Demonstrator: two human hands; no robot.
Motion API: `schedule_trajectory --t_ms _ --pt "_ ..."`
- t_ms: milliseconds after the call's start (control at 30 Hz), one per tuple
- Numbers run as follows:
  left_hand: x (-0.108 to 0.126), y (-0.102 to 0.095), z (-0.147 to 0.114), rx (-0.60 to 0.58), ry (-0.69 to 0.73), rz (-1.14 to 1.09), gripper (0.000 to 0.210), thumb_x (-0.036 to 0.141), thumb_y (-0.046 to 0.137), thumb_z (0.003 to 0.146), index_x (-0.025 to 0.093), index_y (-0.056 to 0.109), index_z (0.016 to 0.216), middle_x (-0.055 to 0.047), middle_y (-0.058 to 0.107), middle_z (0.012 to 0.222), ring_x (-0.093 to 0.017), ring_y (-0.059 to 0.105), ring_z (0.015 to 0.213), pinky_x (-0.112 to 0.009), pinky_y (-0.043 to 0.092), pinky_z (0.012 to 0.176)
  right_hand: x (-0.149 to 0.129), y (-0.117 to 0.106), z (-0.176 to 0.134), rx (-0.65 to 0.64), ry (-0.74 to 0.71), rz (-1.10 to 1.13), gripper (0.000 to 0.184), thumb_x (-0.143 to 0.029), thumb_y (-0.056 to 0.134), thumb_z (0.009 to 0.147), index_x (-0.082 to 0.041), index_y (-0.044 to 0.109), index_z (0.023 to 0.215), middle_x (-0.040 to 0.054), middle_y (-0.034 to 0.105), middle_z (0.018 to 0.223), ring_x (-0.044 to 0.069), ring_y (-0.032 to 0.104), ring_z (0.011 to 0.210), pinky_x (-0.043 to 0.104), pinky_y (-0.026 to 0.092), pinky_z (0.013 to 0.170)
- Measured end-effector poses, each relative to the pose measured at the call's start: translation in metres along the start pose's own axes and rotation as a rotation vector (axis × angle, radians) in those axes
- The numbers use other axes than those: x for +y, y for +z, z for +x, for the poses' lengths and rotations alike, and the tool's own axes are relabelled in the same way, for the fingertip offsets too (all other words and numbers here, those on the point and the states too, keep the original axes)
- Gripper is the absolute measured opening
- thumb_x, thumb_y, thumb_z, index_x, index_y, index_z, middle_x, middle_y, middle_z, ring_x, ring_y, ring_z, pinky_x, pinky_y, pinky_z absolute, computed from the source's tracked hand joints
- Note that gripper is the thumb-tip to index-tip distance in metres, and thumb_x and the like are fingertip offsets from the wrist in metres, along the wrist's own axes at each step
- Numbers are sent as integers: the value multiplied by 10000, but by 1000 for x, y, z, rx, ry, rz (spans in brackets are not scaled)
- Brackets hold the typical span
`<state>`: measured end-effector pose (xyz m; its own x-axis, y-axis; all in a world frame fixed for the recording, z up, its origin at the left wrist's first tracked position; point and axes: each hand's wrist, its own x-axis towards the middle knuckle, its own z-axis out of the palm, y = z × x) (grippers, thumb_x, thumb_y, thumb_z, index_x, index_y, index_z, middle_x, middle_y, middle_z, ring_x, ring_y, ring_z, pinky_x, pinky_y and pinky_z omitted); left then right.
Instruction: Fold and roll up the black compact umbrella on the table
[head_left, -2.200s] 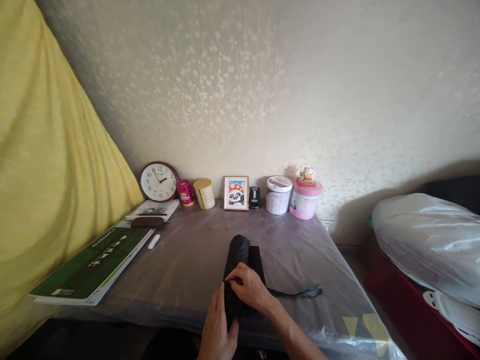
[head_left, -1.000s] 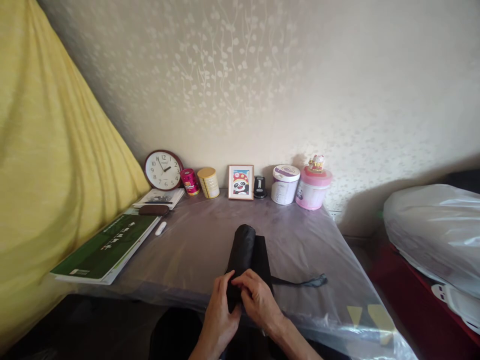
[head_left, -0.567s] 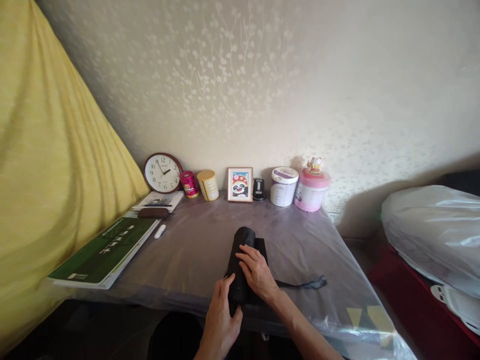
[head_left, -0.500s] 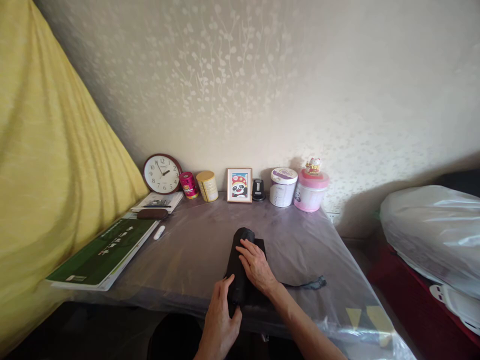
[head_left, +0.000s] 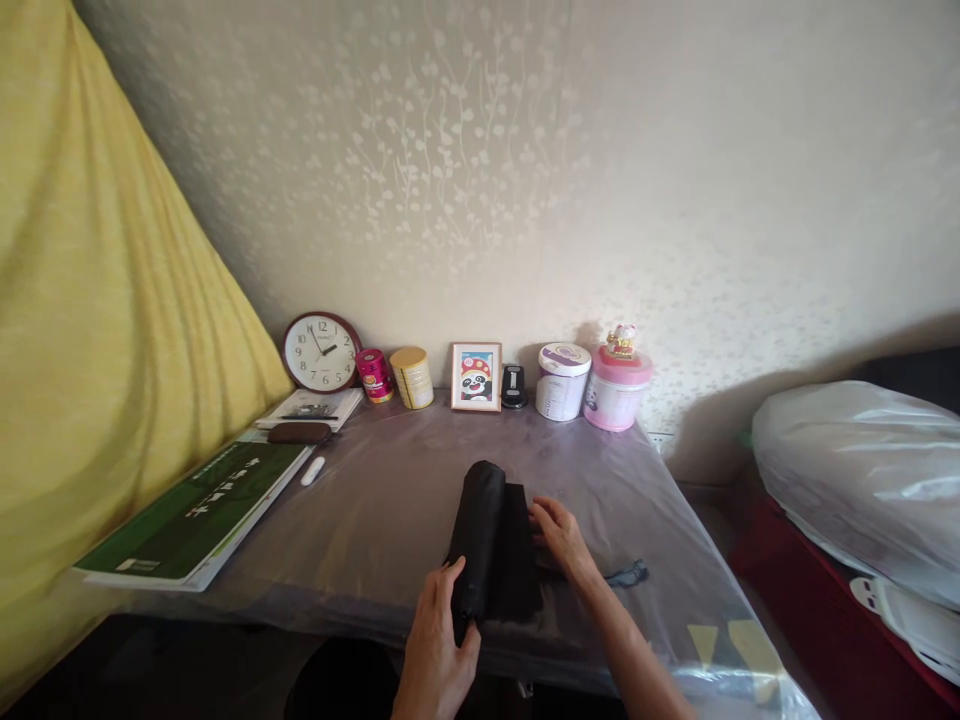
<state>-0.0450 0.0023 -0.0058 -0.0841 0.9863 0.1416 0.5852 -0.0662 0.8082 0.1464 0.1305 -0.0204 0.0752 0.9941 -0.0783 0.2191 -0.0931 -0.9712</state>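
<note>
A black fabric roll (head_left: pixel 480 520) lies lengthwise on the table, with a flat black flap (head_left: pixel 514 565) spread out from its right side. My left hand (head_left: pixel 442 630) grips the near end of the roll, thumb below and fingers along its left side. At the flap's right edge is my right hand (head_left: pixel 559 535), fingers slightly bent and apart; whether the fingertips touch the edge I cannot tell. A dark strap (head_left: pixel 628 574) lies to the right, partly hidden behind my right wrist.
A green book (head_left: pixel 202 510), a brown case (head_left: pixel 298 432) and a small white object (head_left: pixel 313 471) lie left. Along the wall stand a clock (head_left: pixel 322 352), a pink can (head_left: pixel 374 376), a yellow-lidded can (head_left: pixel 412 378), a picture frame (head_left: pixel 476 377) and two tubs (head_left: pixel 562 385).
My right hand has lifted off the top of the roll and moved right to the flap's edge, uncovering more of the flap. My left hand stays on the roll's near end.
</note>
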Motion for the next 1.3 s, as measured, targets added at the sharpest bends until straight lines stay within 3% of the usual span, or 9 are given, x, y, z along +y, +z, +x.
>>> schedule_trajectory --t_ms 67,267,433,667,1067,1167,1300 --pt "-1 1 0 12 -2 -5 575 150 449 679 239 400 1245 -57 484 1204 -222 472 1155 -422 390 979 -4 3 -9 -4 -9 -46 384 -425 466 767 -165 578 1026 62 662 869 195 638 735 292 511 554" --pt "-6 4 1 36 21 -7 577 141 452 671 230 411 1240 -61 495 1201 -223 469 1157 -425 379 990 -22 11 -30 56 -212 -356 340 -367 501 764 -178 587 1032 8 623 679 183 600 642 291 451 616" --pt "-5 4 1 37 19 -2 576 137 445 672 230 402 1239 -57 491 1200 -219 469 1157 -413 387 983 -29 15 -43 10 -214 -496 328 -326 490 783 -176 569 1064 4 607 652 186 591 615 287 409 596" --pt "-5 5 1 28 22 -3 578 131 441 687 239 376 1250 -50 472 1207 -211 460 1161 -415 379 991 -28 23 -46 -80 -168 -374 370 -279 487 765 -134 538 1101 -14 570 624 172 569 600 283 428 593" --pt "-12 7 0 29 58 37 578 134 436 696 215 350 1262 -68 484 1198 -219 477 1143 -418 398 972 -38 69 -54 -94 -124 -131 365 -231 482 757 -139 529 1107 -34 502 652 122 525 580 226 461 507" --pt "-16 8 0 36 61 58 582 142 437 696 213 350 1267 -70 492 1205 -221 483 1142 -413 413 957 -40 73 -54 -120 -60 -71 391 -245 473 759 -147 514 1135 -27 500 689 117 520 555 208 445 421" --pt "-19 9 0 32 78 92 591 144 434 698 204 332 1277 -75 498 1208 -217 487 1141 -411 415 959 -46 75 -55 -103 -66 -110 365 -213 498 744 -143 542 1099 -24 516 677 115 528 557 198 442 429"
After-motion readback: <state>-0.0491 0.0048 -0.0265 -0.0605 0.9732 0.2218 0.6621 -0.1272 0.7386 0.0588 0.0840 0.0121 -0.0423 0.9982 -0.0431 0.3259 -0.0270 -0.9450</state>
